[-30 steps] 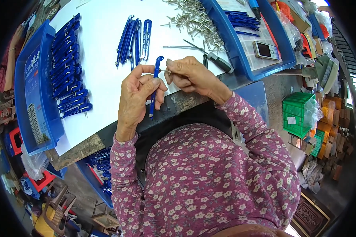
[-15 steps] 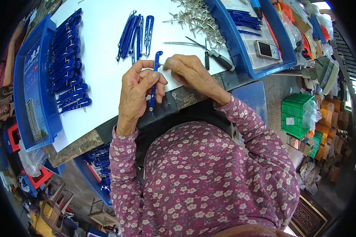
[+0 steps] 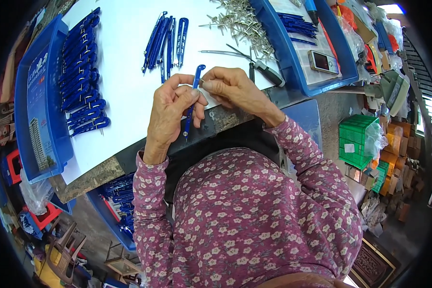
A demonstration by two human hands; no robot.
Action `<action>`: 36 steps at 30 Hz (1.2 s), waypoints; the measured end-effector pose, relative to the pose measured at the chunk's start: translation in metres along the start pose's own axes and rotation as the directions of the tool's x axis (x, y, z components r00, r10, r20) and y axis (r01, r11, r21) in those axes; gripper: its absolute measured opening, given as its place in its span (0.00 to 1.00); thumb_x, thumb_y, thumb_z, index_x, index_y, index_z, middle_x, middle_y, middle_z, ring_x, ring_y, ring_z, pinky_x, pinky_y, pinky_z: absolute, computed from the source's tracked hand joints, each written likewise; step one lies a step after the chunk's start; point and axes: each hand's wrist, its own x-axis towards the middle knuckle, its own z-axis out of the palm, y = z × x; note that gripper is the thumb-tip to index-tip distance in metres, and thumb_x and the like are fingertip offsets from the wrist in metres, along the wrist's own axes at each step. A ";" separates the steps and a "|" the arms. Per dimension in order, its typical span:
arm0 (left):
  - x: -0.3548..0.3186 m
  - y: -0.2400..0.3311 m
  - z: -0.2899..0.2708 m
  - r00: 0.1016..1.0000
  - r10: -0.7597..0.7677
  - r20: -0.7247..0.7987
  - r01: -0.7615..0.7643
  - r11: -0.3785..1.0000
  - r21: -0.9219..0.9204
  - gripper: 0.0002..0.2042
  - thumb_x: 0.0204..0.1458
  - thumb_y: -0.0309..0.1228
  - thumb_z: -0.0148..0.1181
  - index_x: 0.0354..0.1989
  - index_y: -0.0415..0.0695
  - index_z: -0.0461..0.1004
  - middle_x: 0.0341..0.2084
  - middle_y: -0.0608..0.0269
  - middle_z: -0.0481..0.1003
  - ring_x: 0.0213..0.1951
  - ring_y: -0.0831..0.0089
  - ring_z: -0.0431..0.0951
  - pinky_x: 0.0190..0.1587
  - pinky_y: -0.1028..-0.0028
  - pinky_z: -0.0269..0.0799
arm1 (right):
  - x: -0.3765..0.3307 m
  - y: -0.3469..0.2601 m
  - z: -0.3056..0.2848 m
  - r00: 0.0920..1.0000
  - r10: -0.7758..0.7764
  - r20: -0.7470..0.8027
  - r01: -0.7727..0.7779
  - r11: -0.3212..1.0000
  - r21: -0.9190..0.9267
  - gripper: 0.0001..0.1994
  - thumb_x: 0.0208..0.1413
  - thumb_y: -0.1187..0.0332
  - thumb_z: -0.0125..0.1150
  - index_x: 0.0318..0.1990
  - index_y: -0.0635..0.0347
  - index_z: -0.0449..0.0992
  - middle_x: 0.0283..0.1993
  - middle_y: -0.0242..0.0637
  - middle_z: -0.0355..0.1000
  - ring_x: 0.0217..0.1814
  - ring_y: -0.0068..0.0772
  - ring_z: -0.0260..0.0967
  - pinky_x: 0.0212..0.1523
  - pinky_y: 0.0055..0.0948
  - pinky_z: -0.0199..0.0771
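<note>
At the far left, a long blue plastic tray (image 3: 57, 149) sits on the table (image 3: 98, 175), with a blue printed sheet (image 3: 36, 91) in it; just right of it, a long row of flat dark blue strips with shiny metal bits (image 3: 81, 72) lies on a smooth white cover (image 3: 125, 103); next comes a small bunch of loose dark blue strips (image 3: 161, 43), lying almost straight up and down.

The bare left hand (image 3: 170, 108) is in the middle, by the near edge of the table; its thumb and pointing finger pinch one thin, straight, dark blue strip with a rounded end (image 3: 198, 79), and its other fingers curl in; this strip is up in the hand; its long line runs away from the person's body and leans a little right at the top; the rounded end points to the far side of the table, and the other end — with a small silver dot — points back to the belly.

The bare right hand (image 3: 233, 91) is just right of the strip's top part; its thumb and pointing finger are close together, but I cannot tell if they hold anything or touch the strip.

Past it lie a thin grey metal tool (image 3: 221, 52), a messy heap of silver metal pins (image 3: 242, 26) and a grey-handled tool (image 3: 269, 74); then another blue plastic tray (image 3: 331, 86) holds more dark blue strips (image 3: 297, 26) and a silver phone (image 3: 324, 61).
</note>
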 end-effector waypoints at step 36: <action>0.009 0.001 -0.026 0.997 -0.069 0.034 0.076 0.816 -0.573 0.11 0.56 0.28 0.42 0.39 0.31 0.64 0.20 0.58 0.66 0.14 0.82 0.56 0.14 0.84 0.50 | 0.044 0.003 -0.035 0.944 -0.296 0.144 0.134 -0.052 -0.990 0.13 0.35 0.74 0.61 0.30 0.64 0.63 0.29 0.41 0.64 0.24 0.39 0.68 0.22 0.32 0.68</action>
